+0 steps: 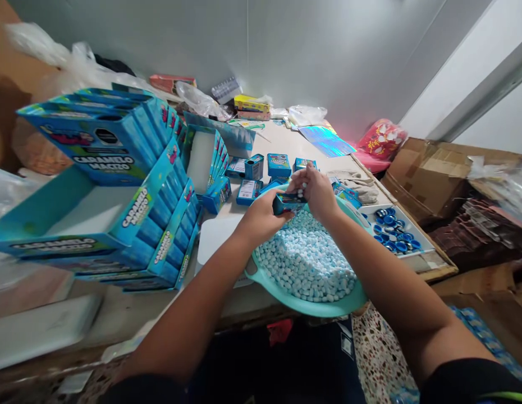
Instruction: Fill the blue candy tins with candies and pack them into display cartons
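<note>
My left hand [263, 217] is wrapped round a small blue candy box [287, 205], its dark opening tipped up toward my other hand. Just above that opening, my right hand [319, 193] has its fingers drawn together on a few white candies [301, 191]. Both hands are over a turquoise basin [311, 310] heaped with pale blue and white candies [311, 261]. Behind the basin stand several more small blue boxes, including an upright box [279, 165] and another box [249, 192] lying on the table.
Stacked blue display cartons [96, 207] rise at the left. A white tray [427, 245] of blue-and-silver round pieces is to the right, with a cloth glove [357, 182] behind it. Cardboard boxes [425, 174] stand beyond the table edge. A shiny sheet [326, 140] lies at the back.
</note>
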Demonstrator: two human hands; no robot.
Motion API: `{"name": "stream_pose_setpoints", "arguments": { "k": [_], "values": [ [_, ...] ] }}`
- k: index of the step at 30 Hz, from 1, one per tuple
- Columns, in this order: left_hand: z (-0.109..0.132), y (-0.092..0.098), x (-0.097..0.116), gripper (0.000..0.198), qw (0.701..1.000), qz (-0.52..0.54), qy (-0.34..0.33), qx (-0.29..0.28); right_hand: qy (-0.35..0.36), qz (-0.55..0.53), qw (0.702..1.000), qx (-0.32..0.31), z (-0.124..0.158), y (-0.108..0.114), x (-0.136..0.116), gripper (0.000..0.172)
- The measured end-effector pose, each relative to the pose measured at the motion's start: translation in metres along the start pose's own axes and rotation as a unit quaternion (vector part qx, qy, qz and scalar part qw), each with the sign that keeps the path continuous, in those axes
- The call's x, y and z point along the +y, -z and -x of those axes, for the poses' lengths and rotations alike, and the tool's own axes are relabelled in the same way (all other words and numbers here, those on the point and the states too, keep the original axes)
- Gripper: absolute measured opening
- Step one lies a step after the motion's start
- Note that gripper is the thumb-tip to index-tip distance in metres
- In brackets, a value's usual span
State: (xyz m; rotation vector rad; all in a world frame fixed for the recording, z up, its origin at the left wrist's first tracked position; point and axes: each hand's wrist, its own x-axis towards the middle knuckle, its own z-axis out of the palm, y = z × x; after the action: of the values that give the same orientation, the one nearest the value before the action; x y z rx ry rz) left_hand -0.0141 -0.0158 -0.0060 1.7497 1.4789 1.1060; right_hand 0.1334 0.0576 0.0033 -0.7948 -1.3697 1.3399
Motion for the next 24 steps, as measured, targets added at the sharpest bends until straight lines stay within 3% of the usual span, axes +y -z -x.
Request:
{"name": "stream_pose_setpoints", "arguments": {
  "k": [6, 9, 13, 15, 17, 24],
  "values": [
    [0.000, 0.002, 0.000, 0.051, 0.999, 0.025, 0.011, 0.018, 0.066, 0.048, 0.997, -0.007, 0.010, -0.006, -0.008, 0.062],
    [-0.003, 0.000, -0.005, 0.053, 0.996, 0.067, -0.007, 0.061, 0.065, 0.051, 0.996, -0.015, 0.006, -0.003, -0.004, 0.057],
    [-0.009, -0.001, -0.013, 0.053, 0.980, 0.129, 0.006, 0.151, -0.007, 0.061, 0.997, 0.044, -0.010, 0.007, 0.010, 0.039],
    [-0.010, -0.001, -0.013, 0.053, 0.975, 0.136, 0.015, 0.175, -0.072, 0.083, 0.993, 0.032, -0.015, 0.010, 0.017, 0.030],
    [-0.009, 0.001, -0.011, 0.054, 0.975, 0.136, 0.024, 0.175, -0.102, 0.084, 0.991, 0.000, -0.017, 0.010, 0.022, 0.027],
    [-0.002, 0.003, -0.002, 0.051, 0.988, 0.087, 0.034, 0.123, -0.074, 0.024, 0.993, -0.084, -0.015, 0.008, 0.020, 0.039]
  ]
}}
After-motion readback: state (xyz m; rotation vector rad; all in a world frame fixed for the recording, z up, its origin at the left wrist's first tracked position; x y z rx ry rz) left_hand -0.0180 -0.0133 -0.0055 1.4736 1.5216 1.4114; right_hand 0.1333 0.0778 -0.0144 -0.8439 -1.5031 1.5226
